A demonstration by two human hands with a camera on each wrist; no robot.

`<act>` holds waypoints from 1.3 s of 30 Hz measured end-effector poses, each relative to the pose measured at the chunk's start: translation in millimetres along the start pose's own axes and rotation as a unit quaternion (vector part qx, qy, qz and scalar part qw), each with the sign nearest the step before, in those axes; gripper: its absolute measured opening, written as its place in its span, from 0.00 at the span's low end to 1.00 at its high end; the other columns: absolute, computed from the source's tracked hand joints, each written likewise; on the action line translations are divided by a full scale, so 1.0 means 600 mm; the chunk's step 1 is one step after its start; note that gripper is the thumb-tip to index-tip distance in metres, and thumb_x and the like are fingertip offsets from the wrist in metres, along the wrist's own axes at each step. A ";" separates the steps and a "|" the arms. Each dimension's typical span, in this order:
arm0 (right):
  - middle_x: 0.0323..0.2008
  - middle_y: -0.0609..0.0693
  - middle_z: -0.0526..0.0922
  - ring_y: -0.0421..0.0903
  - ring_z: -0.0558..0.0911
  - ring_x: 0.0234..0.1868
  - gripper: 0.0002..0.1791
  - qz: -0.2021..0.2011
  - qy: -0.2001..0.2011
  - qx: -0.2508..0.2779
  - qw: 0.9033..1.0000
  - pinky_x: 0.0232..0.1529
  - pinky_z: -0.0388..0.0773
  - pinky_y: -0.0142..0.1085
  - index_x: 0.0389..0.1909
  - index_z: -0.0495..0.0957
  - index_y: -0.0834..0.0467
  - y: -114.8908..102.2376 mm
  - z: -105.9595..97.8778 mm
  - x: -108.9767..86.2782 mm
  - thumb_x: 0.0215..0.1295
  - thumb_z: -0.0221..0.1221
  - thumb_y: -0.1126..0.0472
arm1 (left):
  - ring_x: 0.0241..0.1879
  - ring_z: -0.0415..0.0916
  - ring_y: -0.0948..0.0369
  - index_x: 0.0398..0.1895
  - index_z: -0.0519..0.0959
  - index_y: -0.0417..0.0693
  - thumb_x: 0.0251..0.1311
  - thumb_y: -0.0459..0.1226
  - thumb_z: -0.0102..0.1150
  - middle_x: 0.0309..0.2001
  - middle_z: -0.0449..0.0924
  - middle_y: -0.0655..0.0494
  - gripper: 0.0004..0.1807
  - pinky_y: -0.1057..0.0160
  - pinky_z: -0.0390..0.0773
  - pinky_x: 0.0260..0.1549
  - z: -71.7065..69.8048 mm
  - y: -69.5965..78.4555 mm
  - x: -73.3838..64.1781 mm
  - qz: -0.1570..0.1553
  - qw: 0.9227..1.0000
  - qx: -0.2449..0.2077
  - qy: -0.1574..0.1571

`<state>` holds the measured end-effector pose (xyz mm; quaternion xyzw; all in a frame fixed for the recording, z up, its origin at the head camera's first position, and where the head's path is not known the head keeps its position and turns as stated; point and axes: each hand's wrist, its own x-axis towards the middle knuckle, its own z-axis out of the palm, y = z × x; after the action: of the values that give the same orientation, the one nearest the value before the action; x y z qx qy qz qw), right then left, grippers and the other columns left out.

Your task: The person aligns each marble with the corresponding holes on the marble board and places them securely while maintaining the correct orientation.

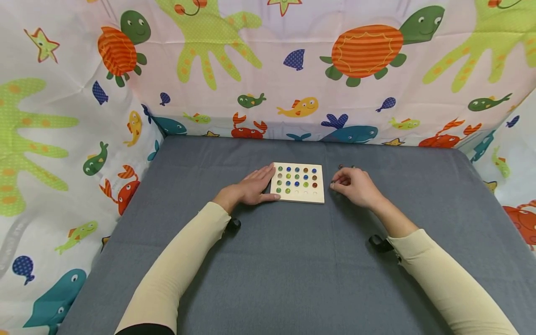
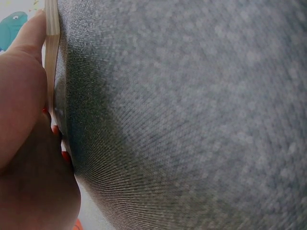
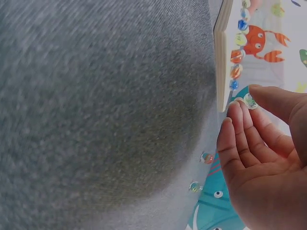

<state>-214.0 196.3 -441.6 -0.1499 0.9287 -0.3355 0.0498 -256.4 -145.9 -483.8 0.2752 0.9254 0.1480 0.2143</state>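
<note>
A pale wooden board [image 1: 302, 201] lies flat on the cloth, with rows of coloured glass marbles set in its holes. Bare holes show at the right end of its nearest row. My left hand [image 1: 255, 187] rests at the board's left side, fingers straight along it and thumb at the near corner. Just off the right side, my right hand [image 1: 355, 186] pinches a clear greenish glass marble [image 3: 250, 101] between thumb and fingertip. Its other fingers are loosely bent. Two loose marbles, one reddish [image 3: 207, 157] and one yellowish-green [image 3: 194, 187], lie on the cloth near that hand.
A grey cloth [image 1: 268, 270] covers the table. Behind it and at both sides hang white curtains [image 1: 276, 83] printed with sea animals. Black straps [image 1: 378, 244] sit at both wrists beside the cream sleeves [image 1: 444, 279].
</note>
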 end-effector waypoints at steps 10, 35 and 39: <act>0.38 0.57 0.85 0.51 0.82 0.38 0.09 -0.023 0.011 0.009 1.000 0.38 0.78 0.43 0.46 0.83 0.64 -0.018 0.007 -0.011 0.72 0.63 0.62 | 0.82 0.25 0.58 0.84 0.32 0.50 0.72 0.66 0.45 0.83 0.23 0.56 0.54 0.54 0.32 0.78 -0.006 0.018 -0.015 0.005 1.000 0.007 0.005; 0.37 0.57 0.85 0.50 0.82 0.37 0.08 -0.062 0.020 0.030 0.997 0.38 0.79 0.40 0.45 0.83 0.65 -0.048 0.021 -0.010 0.70 0.65 0.65 | 0.82 0.24 0.58 0.84 0.31 0.52 0.70 0.68 0.45 0.83 0.21 0.57 0.55 0.54 0.32 0.79 0.005 -0.002 -0.001 0.011 1.000 0.007 0.013; 0.37 0.57 0.85 0.50 0.82 0.37 0.07 -0.068 0.018 0.032 0.997 0.38 0.78 0.40 0.45 0.83 0.65 -0.051 0.024 -0.008 0.70 0.65 0.65 | 0.82 0.24 0.59 0.84 0.31 0.53 0.70 0.68 0.46 0.83 0.21 0.58 0.55 0.54 0.32 0.78 0.005 -0.002 -0.001 0.007 1.000 0.006 0.012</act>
<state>-199.1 166.5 -433.0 -0.2053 0.9059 -0.3701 0.0148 -255.2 -146.8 -486.5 0.2812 0.9267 0.1475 0.2011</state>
